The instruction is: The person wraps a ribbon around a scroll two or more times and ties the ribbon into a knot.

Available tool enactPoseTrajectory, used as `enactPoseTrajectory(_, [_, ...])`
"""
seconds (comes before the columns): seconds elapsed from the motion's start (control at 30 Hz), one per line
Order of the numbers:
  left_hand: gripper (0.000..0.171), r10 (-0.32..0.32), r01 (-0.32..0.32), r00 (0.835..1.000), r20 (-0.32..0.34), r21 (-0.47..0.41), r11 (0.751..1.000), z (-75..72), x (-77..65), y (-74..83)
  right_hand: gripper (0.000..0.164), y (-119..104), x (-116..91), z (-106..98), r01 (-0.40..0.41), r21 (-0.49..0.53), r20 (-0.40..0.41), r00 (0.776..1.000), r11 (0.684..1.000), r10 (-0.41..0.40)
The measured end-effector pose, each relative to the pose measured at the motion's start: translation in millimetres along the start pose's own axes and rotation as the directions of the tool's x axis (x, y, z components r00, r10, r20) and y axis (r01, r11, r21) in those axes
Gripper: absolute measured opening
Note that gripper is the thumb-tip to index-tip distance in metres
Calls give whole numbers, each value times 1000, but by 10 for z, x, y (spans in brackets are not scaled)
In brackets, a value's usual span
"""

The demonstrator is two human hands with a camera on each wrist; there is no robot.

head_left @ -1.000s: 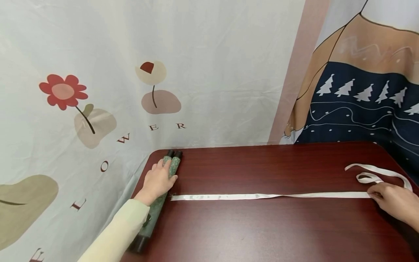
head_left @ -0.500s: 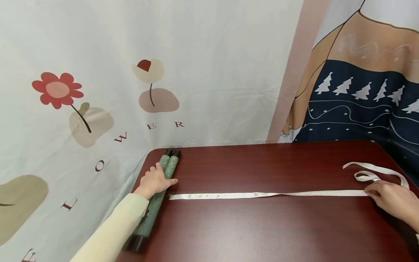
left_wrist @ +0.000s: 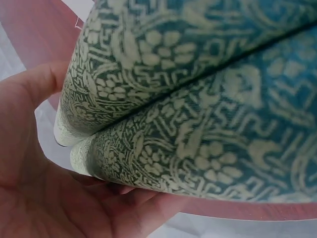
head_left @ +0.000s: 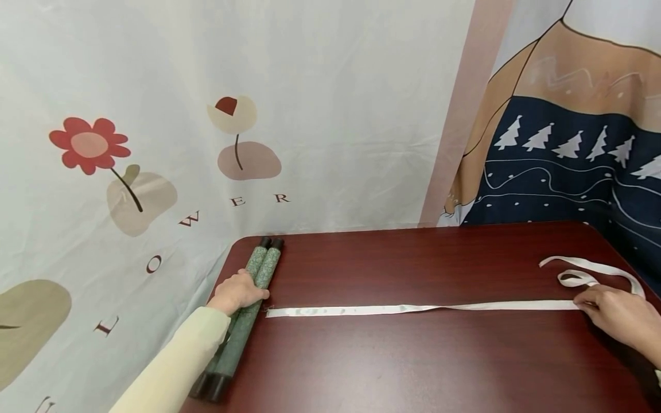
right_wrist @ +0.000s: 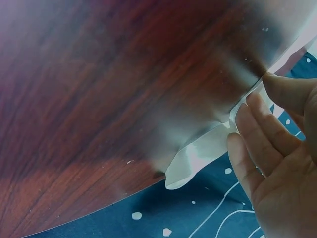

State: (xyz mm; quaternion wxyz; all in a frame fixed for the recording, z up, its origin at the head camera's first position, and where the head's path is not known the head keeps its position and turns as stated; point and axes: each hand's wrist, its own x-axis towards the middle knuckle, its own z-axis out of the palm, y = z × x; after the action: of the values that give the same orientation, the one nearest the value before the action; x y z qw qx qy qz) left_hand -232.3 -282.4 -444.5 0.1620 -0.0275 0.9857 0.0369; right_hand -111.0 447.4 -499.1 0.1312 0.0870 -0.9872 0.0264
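Near the table's left edge lies a rolled scroll (head_left: 236, 339), two side-by-side rolls in green patterned brocade with black ends. My left hand (head_left: 237, 291) grips it about midway. In the left wrist view the thumb is on one side of the rolls (left_wrist: 163, 74) and the fingers on the other. A white ribbon (head_left: 356, 310) runs from beside the scroll across the table, half twisted near its middle. At the right side my right hand (head_left: 617, 312) pinches this ribbon between thumb and fingers. Past the hand, its loose end curls back on the table.
The dark red wooden table (head_left: 392, 361) has rounded far corners. A pale curtain (head_left: 351, 115) with printed flowers and letters hangs along the left and back. Dark blue cloth (head_left: 547, 172) with white trees hangs at the back right.
My left hand has slid a little toward me along the scroll, and its spread fingers have drawn in around the rolls. The right hand and ribbon stay put; the view shifts slightly.
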Motion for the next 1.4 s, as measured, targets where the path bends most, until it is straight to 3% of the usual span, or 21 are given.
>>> enactPoseTrajectory(0.2, [93, 6, -7, 999, -39, -22, 1000, 11, 11, -8, 12, 11, 1, 3, 9, -6, 1, 1000, 1000, -9])
enactPoseTrajectory(0.57, [101, 15, -14, 1000, 10, -72, 997, -24, -57, -80, 11, 2, -12, 20, -1, -7, -1, 1000, 1000, 1])
enactPoseTrajectory(0.87, [96, 14, -26, 995, -101, -127, 992, -122, -121, -79, 11, 9, -11, 29, -4, -6, -21, 1000, 1000, 4])
enactPoseTrajectory(1.07, [93, 25, -57, 982, -187, -170, 984, -259, -175, -21, 11, 13, -7, 15, 3, -11, -5, 1000, 1000, -3])
enactPoseTrajectory(1.23, [90, 19, -79, 972, -234, -249, 965, -359, -273, 104, 12, 10, -3, 0, 11, -9, 0, 1000, 1000, -11])
enactPoseTrajectory(1.4, [99, 23, -107, 968, -250, -330, 938, -372, -357, 284, 12, -3, -5, -2, -1, 8, 7, 1000, 1000, 1])
